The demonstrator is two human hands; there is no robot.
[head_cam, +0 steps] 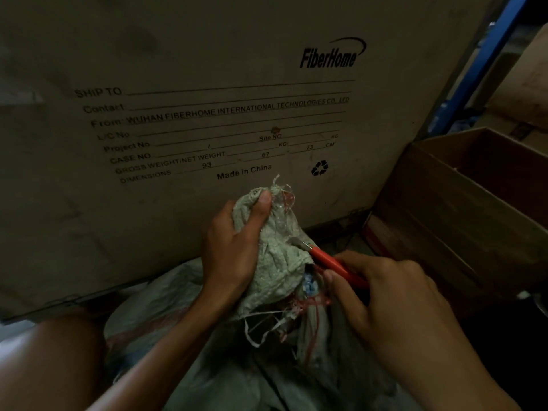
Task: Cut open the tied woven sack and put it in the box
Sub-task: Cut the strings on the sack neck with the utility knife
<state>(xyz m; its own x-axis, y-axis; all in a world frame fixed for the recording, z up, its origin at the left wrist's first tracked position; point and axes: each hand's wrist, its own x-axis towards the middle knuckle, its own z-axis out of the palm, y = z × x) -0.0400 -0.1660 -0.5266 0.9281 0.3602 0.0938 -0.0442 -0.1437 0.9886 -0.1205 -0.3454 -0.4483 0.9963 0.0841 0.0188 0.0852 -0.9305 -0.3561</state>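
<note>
A pale woven sack [278,262] lies in front of me with its bunched neck raised. My left hand [234,247] grips that neck, thumb pressed near its frayed top. My right hand [382,295] holds a red-handled utility knife [329,261], whose short blade touches the sack's neck on its right side. Just below the blade a torn opening shows blue and red material inside. Loose white threads hang from the cut fabric. An open brown cardboard box [462,203] stands to the right.
A large printed cardboard carton [178,84] fills the view straight ahead, close behind the sack. A blue metal upright [480,63] rises at the upper right. My bare knee [53,360] sits at the lower left. The lighting is dim.
</note>
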